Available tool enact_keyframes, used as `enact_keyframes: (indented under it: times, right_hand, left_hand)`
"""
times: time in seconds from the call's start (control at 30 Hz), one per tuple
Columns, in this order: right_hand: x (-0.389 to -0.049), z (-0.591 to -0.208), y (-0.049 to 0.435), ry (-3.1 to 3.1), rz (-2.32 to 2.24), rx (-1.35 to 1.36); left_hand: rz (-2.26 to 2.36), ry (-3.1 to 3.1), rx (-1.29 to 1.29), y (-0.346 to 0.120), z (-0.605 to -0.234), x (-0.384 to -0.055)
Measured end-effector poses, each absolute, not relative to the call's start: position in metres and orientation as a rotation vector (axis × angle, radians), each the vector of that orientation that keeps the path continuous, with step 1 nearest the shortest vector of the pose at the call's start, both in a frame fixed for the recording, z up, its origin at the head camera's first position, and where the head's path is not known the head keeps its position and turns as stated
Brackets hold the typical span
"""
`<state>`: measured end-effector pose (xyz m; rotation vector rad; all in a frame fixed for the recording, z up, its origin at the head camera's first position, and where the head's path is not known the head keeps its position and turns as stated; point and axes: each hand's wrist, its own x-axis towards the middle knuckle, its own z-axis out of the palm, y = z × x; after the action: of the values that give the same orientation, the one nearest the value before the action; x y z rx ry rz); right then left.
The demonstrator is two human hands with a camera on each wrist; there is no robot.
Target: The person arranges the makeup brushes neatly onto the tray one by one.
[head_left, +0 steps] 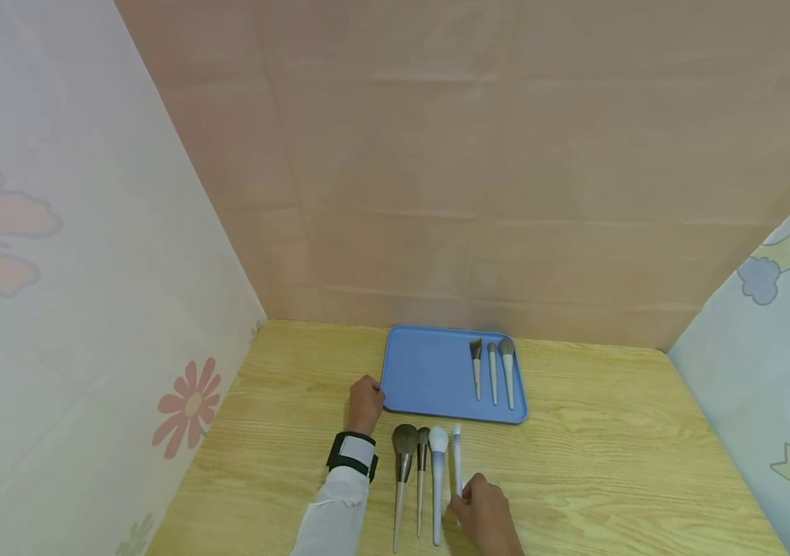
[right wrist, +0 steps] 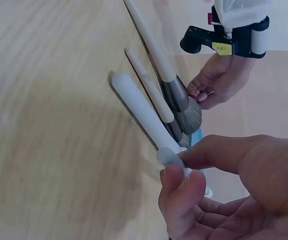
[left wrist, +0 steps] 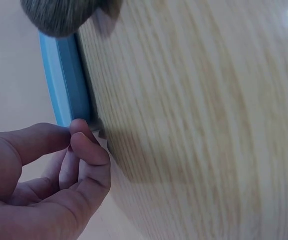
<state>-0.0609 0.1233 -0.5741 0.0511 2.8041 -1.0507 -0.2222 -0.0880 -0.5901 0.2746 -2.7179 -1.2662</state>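
My left hand (head_left: pixel 366 403) pinches the blue tray (head_left: pixel 425 374) at its near left corner, thumb and forefinger meeting at the tray's rim (left wrist: pixel 66 80) in the left wrist view. With the right hand (head_left: pixel 487 513) I grip the handle of a slim white makeup brush (head_left: pixel 457 457), its bristles pointing toward the tray. In the right wrist view the handle end (right wrist: pixel 169 156) shows between thumb and fingers. Left of it on the table lie a thicker white brush (head_left: pixel 439 471), a small dark-bristled brush (head_left: pixel 422 471) and a large dark-bristled brush (head_left: pixel 404 463).
Along the tray's right side lie an angled brush (head_left: pixel 476 371), a small brush (head_left: pixel 493 374) and a fluffy brush (head_left: pixel 508 371), bristles away from me. The wood-grain table (head_left: pixel 610 448) is bordered by a tan backdrop (head_left: pixel 436 154) and patterned side sheets.
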Motion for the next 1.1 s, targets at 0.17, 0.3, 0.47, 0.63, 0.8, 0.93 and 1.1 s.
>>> enact_keyframes:
  times: [0.17, 0.3, 0.47, 0.63, 0.8, 0.93, 1.1]
  right_hand:
    - [-0.071, -0.567, 0.124, 2.786, -1.099, 0.067]
    - [-0.078, -0.562, 0.124, 2.771, -1.131, 0.063]
    - [-0.087, -0.557, 0.125, 2.781, -1.134, 0.066]
    - [-0.096, -0.554, 0.127, 2.811, -1.109, 0.067]
    - [-0.107, -0.552, 0.132, 2.873, -1.109, 0.072]
    - [-0.113, -0.551, 0.134, 2.879, -1.11, 0.068]
    - [-0.119, -0.551, 0.135, 2.884, -1.114, 0.068]
  left_hand:
    - [-1.246, -2.715, 0.272, -0.088, -0.593, -0.223]
    - [-1.249, -2.709, 0.273, -0.088, -0.594, -0.224]
    - [-1.258, -2.705, 0.28, -0.088, -0.597, -0.226]
    - [-1.27, -2.704, 0.279, -0.088, -0.598, -0.227]
    - [-1.277, -2.703, 0.285, -0.088, -0.598, -0.227]
    - [-1.287, -2.715, 0.297, -0.088, -0.599, -0.227]
    - [-1.285, -2.712, 0.296, -0.088, -0.6, -0.228]
